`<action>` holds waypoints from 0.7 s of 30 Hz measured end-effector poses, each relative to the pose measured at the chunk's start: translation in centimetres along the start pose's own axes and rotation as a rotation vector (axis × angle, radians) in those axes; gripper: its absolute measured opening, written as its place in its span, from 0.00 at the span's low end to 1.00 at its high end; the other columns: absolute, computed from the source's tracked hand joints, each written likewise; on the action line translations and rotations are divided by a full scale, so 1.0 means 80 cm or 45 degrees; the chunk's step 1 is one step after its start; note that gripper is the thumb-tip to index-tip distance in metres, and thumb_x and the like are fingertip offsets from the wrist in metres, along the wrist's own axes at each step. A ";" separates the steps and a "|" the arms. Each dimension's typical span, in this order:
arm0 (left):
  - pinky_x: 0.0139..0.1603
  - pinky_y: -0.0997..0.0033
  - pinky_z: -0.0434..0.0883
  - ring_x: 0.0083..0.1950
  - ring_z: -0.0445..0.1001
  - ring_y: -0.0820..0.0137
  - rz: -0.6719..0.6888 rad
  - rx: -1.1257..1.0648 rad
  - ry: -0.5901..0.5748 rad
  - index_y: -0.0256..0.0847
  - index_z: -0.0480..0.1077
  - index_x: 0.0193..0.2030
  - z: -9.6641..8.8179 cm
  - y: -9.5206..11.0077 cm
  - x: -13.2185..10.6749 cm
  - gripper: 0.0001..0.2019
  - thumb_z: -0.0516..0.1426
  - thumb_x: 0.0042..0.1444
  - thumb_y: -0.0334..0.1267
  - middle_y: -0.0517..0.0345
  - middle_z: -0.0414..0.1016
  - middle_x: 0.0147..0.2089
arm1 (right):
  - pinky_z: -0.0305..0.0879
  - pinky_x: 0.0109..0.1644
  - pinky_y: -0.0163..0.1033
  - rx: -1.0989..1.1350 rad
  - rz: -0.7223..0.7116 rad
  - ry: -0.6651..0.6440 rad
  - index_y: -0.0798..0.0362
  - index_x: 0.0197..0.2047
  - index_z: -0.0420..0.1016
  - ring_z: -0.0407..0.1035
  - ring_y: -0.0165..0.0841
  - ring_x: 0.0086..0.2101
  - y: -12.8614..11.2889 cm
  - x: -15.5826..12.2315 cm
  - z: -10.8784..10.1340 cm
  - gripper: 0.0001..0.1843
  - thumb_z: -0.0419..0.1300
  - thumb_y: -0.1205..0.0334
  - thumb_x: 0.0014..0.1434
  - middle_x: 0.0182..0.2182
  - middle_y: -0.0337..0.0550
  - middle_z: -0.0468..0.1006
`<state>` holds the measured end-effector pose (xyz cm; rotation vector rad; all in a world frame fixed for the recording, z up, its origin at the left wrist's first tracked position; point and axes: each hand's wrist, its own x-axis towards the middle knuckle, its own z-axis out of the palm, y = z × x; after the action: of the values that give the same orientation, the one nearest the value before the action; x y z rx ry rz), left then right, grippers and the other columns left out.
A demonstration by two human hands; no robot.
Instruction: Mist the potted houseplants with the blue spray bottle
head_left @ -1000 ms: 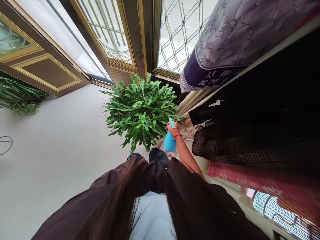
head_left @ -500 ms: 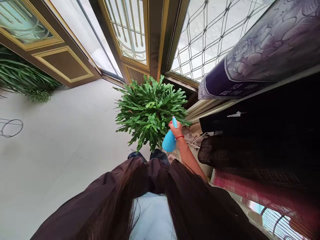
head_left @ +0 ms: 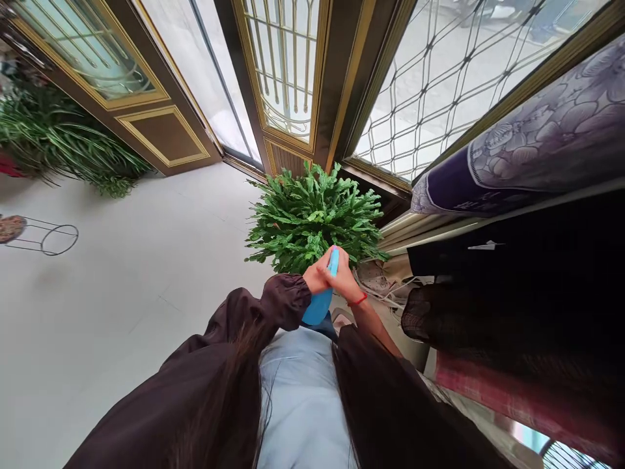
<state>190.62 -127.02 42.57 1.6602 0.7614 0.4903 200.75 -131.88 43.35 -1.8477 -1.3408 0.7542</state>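
A blue spray bottle (head_left: 317,309) is held in front of my body, its top tilted away from me. My right hand (head_left: 346,276), with a red string on the wrist, is wrapped round the bottle's upper part. Against it, from the left, my left hand (head_left: 317,276) is closed at the bottle's neck; its fingertips are partly hidden behind the bottle and my right hand. Just beyond both hands spreads a bushy green plant (head_left: 317,218) with flat, segmented leaves. Its pot is hidden under the foliage.
A brown-and-gold door (head_left: 166,133) stands ajar at the back left, with a long-leaved plant (head_left: 73,140) beside it. Dark clothes (head_left: 512,280) and a purple floral cloth (head_left: 527,143) hang close on the right. A wire-legged stool (head_left: 58,240) is at the far left.
My left hand has come into view and joined my right hand at the spray bottle. The bottle has moved slightly down and left, nearer my body. The view has shifted.
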 end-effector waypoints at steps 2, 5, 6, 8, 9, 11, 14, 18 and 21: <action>0.71 0.66 0.60 0.66 0.65 0.62 -0.075 0.140 -0.156 0.39 0.61 0.67 -0.014 0.005 0.000 0.34 0.56 0.50 0.30 0.49 0.60 0.70 | 0.54 0.69 0.60 -0.116 0.023 0.086 0.61 0.67 0.54 0.46 0.53 0.68 -0.020 -0.020 -0.005 0.50 0.66 0.42 0.51 0.64 0.64 0.53; 0.63 0.60 0.67 0.58 0.72 0.59 -0.276 0.353 -0.154 0.38 0.54 0.72 -0.029 0.012 0.007 0.40 0.57 0.49 0.30 0.51 0.65 0.67 | 0.51 0.67 0.64 -0.236 -0.052 0.436 0.59 0.70 0.49 0.44 0.53 0.68 -0.070 -0.066 -0.005 0.42 0.60 0.50 0.60 0.66 0.65 0.51; 0.58 0.60 0.70 0.53 0.74 0.60 -0.320 0.418 -0.125 0.37 0.53 0.71 -0.032 0.016 0.013 0.39 0.57 0.51 0.30 0.51 0.69 0.64 | 0.53 0.66 0.62 -0.220 -0.172 0.437 0.56 0.69 0.53 0.49 0.50 0.66 -0.091 -0.082 -0.001 0.35 0.57 0.52 0.63 0.64 0.62 0.56; 0.55 0.64 0.70 0.48 0.75 0.63 -0.320 0.550 -0.092 0.36 0.58 0.67 -0.036 0.024 0.030 0.29 0.52 0.58 0.31 0.52 0.73 0.58 | 0.62 0.61 0.54 -0.134 -0.492 0.101 0.52 0.62 0.63 0.61 0.45 0.58 -0.134 -0.105 0.017 0.26 0.57 0.52 0.64 0.56 0.55 0.66; 0.56 0.64 0.69 0.49 0.75 0.63 -0.299 0.620 -0.092 0.35 0.61 0.64 -0.036 0.030 0.040 0.24 0.50 0.61 0.32 0.50 0.74 0.56 | 0.64 0.58 0.51 -0.125 -0.557 -0.042 0.52 0.60 0.66 0.63 0.43 0.54 -0.154 -0.112 0.029 0.26 0.59 0.51 0.63 0.53 0.54 0.69; 0.57 0.60 0.67 0.54 0.73 0.56 -0.287 0.769 -0.114 0.31 0.64 0.60 -0.038 0.040 0.058 0.20 0.50 0.62 0.32 0.44 0.74 0.55 | 0.63 0.57 0.54 -0.256 -0.529 -0.083 0.55 0.58 0.68 0.61 0.46 0.54 -0.189 -0.113 0.054 0.25 0.61 0.52 0.62 0.53 0.56 0.70; 0.56 0.53 0.66 0.56 0.72 0.49 -0.347 0.943 -0.129 0.28 0.67 0.58 -0.046 0.047 0.080 0.20 0.51 0.60 0.31 0.37 0.73 0.54 | 0.62 0.54 0.51 -0.363 -0.577 -0.197 0.54 0.47 0.73 0.63 0.43 0.49 -0.230 -0.097 0.079 0.09 0.56 0.67 0.64 0.47 0.52 0.72; 0.55 0.58 0.68 0.54 0.73 0.59 -0.403 0.990 -0.092 0.33 0.72 0.51 -0.083 0.030 0.097 0.15 0.52 0.58 0.29 0.43 0.74 0.55 | 0.62 0.46 0.37 0.085 -0.571 -0.515 0.55 0.36 0.68 0.63 0.33 0.38 -0.273 -0.090 0.073 0.10 0.54 0.79 0.55 0.35 0.42 0.71; 0.50 0.66 0.67 0.49 0.73 0.65 -0.464 0.945 0.010 0.32 0.73 0.46 -0.133 0.012 0.104 0.12 0.51 0.59 0.29 0.46 0.75 0.50 | 0.61 0.41 0.30 0.733 -0.603 -0.931 0.53 0.32 0.63 0.62 0.26 0.33 -0.295 -0.115 0.053 0.12 0.52 0.80 0.58 0.31 0.35 0.68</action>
<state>189.38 -113.78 45.20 2.1190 1.3247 -0.0690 182.10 -135.05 60.74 -0.7673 -1.6700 1.4344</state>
